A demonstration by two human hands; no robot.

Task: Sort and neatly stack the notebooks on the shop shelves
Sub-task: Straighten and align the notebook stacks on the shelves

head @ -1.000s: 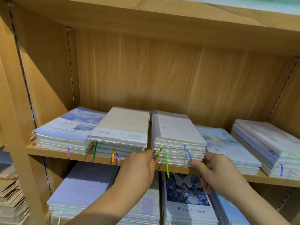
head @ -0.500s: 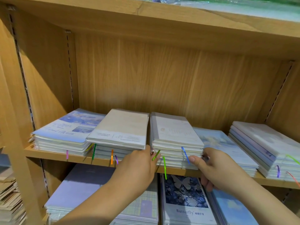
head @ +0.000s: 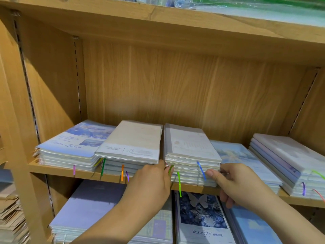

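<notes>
Fingers (head: 228,170) flank the near end of the middle stack (head: 191,152) on the shelf (head: 52,169). The stack's long axis runs straight away from both hands, equally near. The left hand (head: 151,185) meets its left corner, fingertips hidden, grip unclear. The right hand (head: 235,185) pinches the right corner, thumb (head: 212,173) on the front.

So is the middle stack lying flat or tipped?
Lying flat: the middle stack sits level on the shelf, covers up; left hand and right hand hold its front corners.
</notes>
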